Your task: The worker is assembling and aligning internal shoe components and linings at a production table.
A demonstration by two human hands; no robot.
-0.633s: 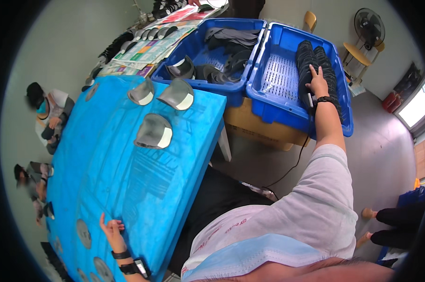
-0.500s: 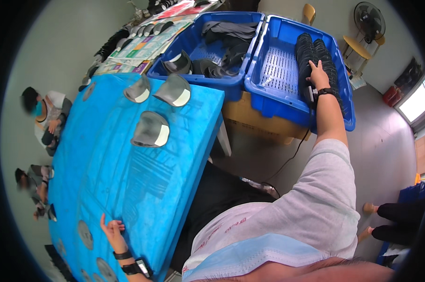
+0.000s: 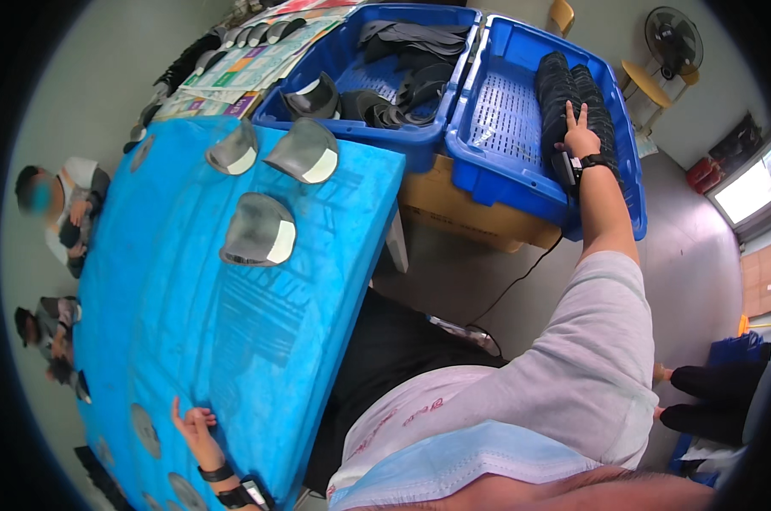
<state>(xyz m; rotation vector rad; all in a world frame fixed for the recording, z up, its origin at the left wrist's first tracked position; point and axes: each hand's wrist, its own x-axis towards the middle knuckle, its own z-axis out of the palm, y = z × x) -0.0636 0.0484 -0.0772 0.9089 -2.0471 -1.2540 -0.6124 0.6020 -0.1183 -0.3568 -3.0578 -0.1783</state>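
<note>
Right hand [image 3: 581,136], upper right of frame: on the stacked black pieces [image 3: 558,81] in the right tray [image 3: 509,183]. Two fingers spread and extended toward the top of frame; palm side hidden, so cannot tell whether this grip holds a piece or only rests.

Pieces form two rows side by side along the tray's right half. Long axis runs from upper edge down, slanting slightly right, roughly in line with the forearm. Rows extend above the fingertips and also along the hand's right side.

Left hand [image 3: 196,426], lower left, at the desk [image 3: 172,255]: grip loose, index finger straight, others curled, nothing seen in it; contact with surface unclear. Well apart from the rows; right hand clearly nearer. Three grey pieces [image 3: 259,228] lie on the desk, upper left of centre
</note>
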